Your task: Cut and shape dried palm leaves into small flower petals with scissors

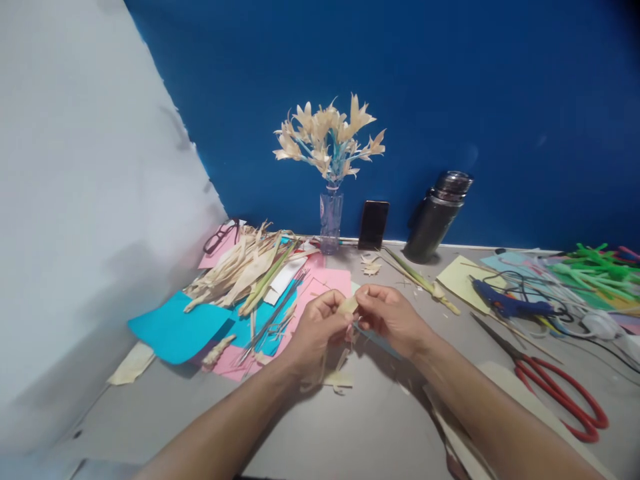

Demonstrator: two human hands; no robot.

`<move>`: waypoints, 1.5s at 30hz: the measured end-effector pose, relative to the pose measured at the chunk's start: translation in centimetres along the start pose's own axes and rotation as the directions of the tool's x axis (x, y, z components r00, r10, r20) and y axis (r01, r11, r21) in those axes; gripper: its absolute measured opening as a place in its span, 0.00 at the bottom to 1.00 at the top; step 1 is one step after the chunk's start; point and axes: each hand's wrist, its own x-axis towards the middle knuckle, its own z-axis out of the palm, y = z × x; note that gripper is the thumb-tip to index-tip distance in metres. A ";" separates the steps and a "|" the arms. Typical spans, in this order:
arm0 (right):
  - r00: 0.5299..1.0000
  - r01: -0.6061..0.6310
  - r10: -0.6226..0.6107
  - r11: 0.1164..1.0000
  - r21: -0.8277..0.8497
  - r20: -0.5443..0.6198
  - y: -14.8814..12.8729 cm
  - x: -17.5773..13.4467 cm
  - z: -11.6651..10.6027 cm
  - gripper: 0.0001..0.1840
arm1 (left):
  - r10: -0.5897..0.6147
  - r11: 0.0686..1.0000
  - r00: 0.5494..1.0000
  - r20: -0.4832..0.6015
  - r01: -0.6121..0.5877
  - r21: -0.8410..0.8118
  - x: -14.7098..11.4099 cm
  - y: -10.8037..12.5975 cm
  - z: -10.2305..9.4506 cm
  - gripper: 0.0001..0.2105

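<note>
Between my two hands, a small pale strip of dried corn husk (349, 305) is pinched above the table. My left hand (320, 328) grips its left side between thumb and fingers. On the other side, the fingertips of my right hand (391, 319) are closed on its upper right edge. Below them lie husk scraps (338, 380), partly hidden by the left hand. A pile of dried husks (250, 267) and thin wire stems (273, 320) rests to the left on blue paper (175, 327) and pink paper (337, 279).
Husk flowers (330, 133) stand in a clear bottle (330, 223) by the blue wall. Beside it are a phone (374, 225) and a leaning dark flask (435, 220). To the right lie a blue glue gun (513, 301), red-handled scissors (555, 390) and green pipe cleaners (595, 270). Glasses (220, 237) lie far left.
</note>
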 end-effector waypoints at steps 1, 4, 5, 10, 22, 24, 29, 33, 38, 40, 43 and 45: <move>1.000 -0.004 0.004 1.000 0.020 -0.016 -0.1 0.0 0.1 0.18 | 0.005 1.000 1.000 -0.019 -0.005 0.029 0.0 -0.2 0.0 0.13; 1.000 -0.005 0.006 1.000 0.008 -0.028 -0.2 -0.1 0.1 0.17 | 0.013 0.995 0.996 -0.093 -0.004 0.099 0.1 -0.7 0.1 0.10; 1.000 -0.007 0.007 1.000 -0.006 -0.015 -0.2 -0.2 0.1 0.17 | 0.004 0.995 0.995 -0.100 0.007 0.103 0.1 -0.7 0.1 0.11; 0.992 -0.062 0.056 0.997 0.047 0.114 -0.2 -0.5 0.0 0.16 | -0.123 0.992 0.989 0.083 0.124 -0.008 0.0 0.0 -0.3 0.14; 0.989 0.017 -0.053 0.968 0.249 0.137 -2.3 -0.6 -1.1 0.17 | -0.084 0.990 0.988 0.129 0.097 -0.104 0.2 0.2 -0.8 0.13; 0.993 0.016 -0.026 0.997 0.078 0.119 -2.2 -0.7 -0.8 0.25 | -0.077 0.995 0.993 0.085 0.082 -0.052 0.2 0.1 -0.7 0.13; 0.996 0.033 -0.021 0.988 -0.149 0.084 -0.9 -0.8 0.1 0.17 | -0.106 0.993 0.987 0.117 0.111 -0.031 0.2 -0.2 -0.8 0.14; 0.976 -0.047 0.032 0.997 0.064 0.213 -0.6 -0.8 -0.1 0.16 | -0.118 0.988 0.971 0.210 0.137 -0.076 0.1 0.2 -1.2 0.15; 0.945 -0.068 0.003 0.980 0.188 0.327 -1.0 -0.8 -0.8 0.18 | -0.109 0.982 0.970 0.216 0.139 -0.128 -0.1 0.6 -1.0 0.16; 0.949 -0.039 -0.020 0.983 0.180 0.314 -1.2 -0.7 -1.0 0.23 | -0.089 0.987 0.978 0.190 0.113 -0.117 -0.1 0.7 -0.8 0.15; 0.956 0.005 -0.021 0.998 0.055 0.293 -1.5 -0.7 -0.9 0.29 | -0.069 0.995 0.987 0.148 0.080 -0.068 0.1 0.6 -0.8 0.13; 0.967 0.034 -0.025 0.999 -0.032 0.253 -1.5 -0.8 -0.7 0.25 | -0.062 0.998 0.988 0.139 0.065 -0.023 0.2 0.6 -0.9 0.13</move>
